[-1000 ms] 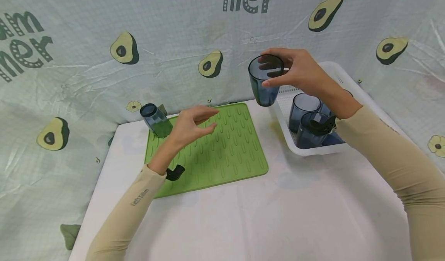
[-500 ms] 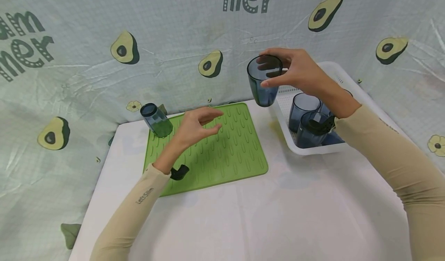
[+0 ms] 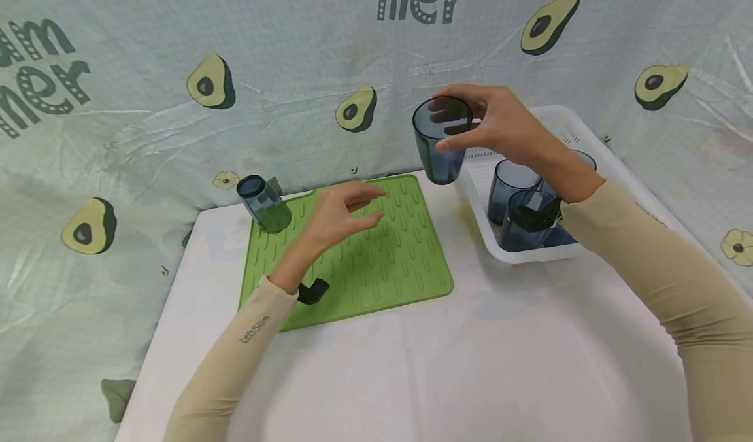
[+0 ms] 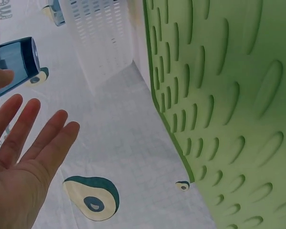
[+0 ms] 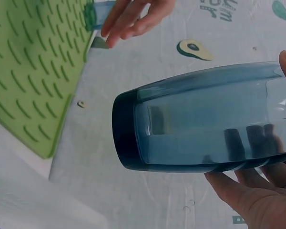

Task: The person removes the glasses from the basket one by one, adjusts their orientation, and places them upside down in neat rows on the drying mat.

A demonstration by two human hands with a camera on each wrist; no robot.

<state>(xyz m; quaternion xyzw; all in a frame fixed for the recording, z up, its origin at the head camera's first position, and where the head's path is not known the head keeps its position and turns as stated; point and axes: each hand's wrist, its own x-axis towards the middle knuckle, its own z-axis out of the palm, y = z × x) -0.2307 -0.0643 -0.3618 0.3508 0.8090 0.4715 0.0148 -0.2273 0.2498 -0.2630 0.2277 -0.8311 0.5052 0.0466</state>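
Observation:
My right hand [image 3: 500,121] grips a blue-tinted drinking glass [image 3: 435,157] near its rim, thumb on one side and fingers on the other. Its mouth faces up, and it hangs in the air between the green mat [image 3: 406,252] and the white basket. The right wrist view shows the thick dark base of that glass [image 5: 190,114]. Over the mat, my left hand [image 3: 341,216] is held with fingers and thumb apart, touching nothing. Another blue glass [image 3: 267,210] stands upside down on the mat's far left corner.
A white perforated basket [image 3: 500,254] on the right holds several blue glasses [image 3: 510,187], partly hidden by my right forearm. Behind the table [image 3: 470,363] hangs a sheet [image 3: 282,50] printed with avocados.
My left hand has moved right over the mat. My right hand has shifted slightly left and a little lower with the glass.

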